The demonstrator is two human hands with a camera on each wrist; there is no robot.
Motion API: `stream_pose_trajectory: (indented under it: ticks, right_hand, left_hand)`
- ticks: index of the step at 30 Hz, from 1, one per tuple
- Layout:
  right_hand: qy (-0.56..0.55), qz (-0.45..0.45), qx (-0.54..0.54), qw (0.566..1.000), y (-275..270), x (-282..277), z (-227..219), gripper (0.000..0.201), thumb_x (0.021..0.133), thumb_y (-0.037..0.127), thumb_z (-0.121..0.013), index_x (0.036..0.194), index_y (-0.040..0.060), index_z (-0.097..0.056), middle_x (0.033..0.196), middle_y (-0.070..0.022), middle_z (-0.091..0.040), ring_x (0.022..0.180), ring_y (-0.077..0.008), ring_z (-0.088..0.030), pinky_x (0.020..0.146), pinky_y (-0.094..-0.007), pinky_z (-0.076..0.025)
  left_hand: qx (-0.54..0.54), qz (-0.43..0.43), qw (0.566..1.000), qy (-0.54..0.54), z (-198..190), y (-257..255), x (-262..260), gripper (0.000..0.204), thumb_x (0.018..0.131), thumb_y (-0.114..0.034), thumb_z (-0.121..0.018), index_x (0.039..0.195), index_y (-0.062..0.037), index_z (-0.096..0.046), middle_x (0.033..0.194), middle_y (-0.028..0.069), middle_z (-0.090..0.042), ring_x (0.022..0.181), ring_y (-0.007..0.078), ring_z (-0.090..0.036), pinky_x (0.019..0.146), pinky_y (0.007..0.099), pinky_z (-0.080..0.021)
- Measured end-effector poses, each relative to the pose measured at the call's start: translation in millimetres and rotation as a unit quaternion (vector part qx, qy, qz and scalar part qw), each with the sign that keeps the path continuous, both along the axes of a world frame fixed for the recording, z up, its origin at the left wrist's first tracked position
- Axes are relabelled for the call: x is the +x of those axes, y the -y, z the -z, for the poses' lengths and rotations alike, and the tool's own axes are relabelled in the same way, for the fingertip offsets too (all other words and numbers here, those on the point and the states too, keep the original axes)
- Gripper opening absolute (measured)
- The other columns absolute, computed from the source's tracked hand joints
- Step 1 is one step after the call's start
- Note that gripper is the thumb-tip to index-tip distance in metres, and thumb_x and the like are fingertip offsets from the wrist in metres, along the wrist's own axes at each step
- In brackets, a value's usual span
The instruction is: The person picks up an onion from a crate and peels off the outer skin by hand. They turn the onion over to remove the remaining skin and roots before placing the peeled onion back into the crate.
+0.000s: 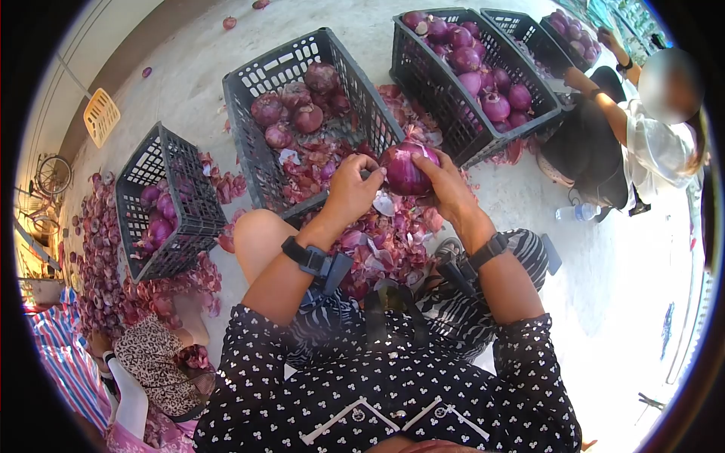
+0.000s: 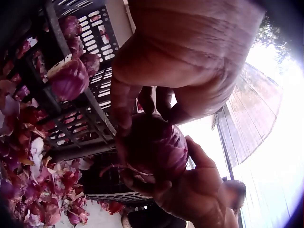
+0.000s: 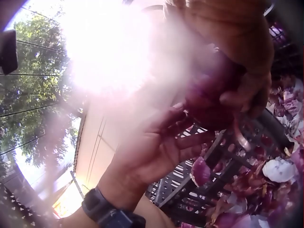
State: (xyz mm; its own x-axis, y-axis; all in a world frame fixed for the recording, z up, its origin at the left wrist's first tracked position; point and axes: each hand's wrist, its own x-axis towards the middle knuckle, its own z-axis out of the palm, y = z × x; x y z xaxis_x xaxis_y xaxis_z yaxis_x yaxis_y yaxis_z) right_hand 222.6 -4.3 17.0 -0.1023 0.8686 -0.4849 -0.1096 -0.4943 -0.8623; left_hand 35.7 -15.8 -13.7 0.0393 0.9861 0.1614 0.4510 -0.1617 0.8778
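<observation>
Beyond your knees stands the large black slotted plastic crate [image 1: 362,102]; work beside its near corner, above the loose heap of papery red-purple onion skins [image 1: 385,249], so scraps should drop there. Your bare right hand [image 1: 453,190] is wrapped firmly round the onion, thumb across its upper face; I'd keep that grip steady and turn the onion with it. Your bare left hand [image 1: 352,189] meets the opposite side with bent fingers; whether they pinch skin, I can't tell. The round, glossy purple onion [image 1: 406,172] sits between both hands, off the ground. Best to draw skin away low, starting from the thin, pale pinkish strand [image 3: 241,137] hanging beside it.
</observation>
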Motion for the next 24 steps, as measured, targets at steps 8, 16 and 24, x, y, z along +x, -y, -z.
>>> stream_pose_trajectory:
  ticks: [8,16,24]
  right_hand:
    - [-0.055,0.033,0.022,0.998,-8,1,9,0.062,0.085,0.033,-0.063,0.131,0.0023,-0.036,0.114,-0.0144,-0.055,0.092,-0.023,-0.063,0.068,-0.0351,-0.055]
    - [-0.056,0.034,0.013,0.998,-10,4,6,0.05,0.088,0.032,-0.059,0.125,0.002,-0.044,0.108,-0.0111,-0.059,0.089,-0.0203,-0.064,0.072,-0.0344,-0.055]
    - [-0.048,0.003,0.019,0.999,-8,4,-6,0.051,0.088,0.038,-0.058,0.125,0.0041,-0.045,0.103,-0.0095,-0.06,0.081,-0.0187,-0.065,0.063,-0.0326,-0.055]
  left_hand:
    - [-0.051,-0.006,0.998,0.043,-7,-1,-2,0.019,0.08,-0.017,-0.063,0.08,0.0014,-0.059,0.072,0.0119,-0.06,0.066,0.0191,-0.057,0.061,0.0321,-0.045]
    - [-0.092,-0.007,0.991,0.097,1,-5,-7,0.014,0.083,-0.012,-0.061,0.082,0.0009,-0.056,0.068,0.0068,-0.06,0.06,0.0109,-0.054,0.055,0.0279,-0.043]
    - [-0.162,0.008,0.938,0.306,-21,2,7,0.022,0.084,-0.019,-0.066,0.084,0.0006,-0.055,0.07,0.0022,-0.06,0.062,0.0078,-0.056,0.056,0.0231,-0.044]
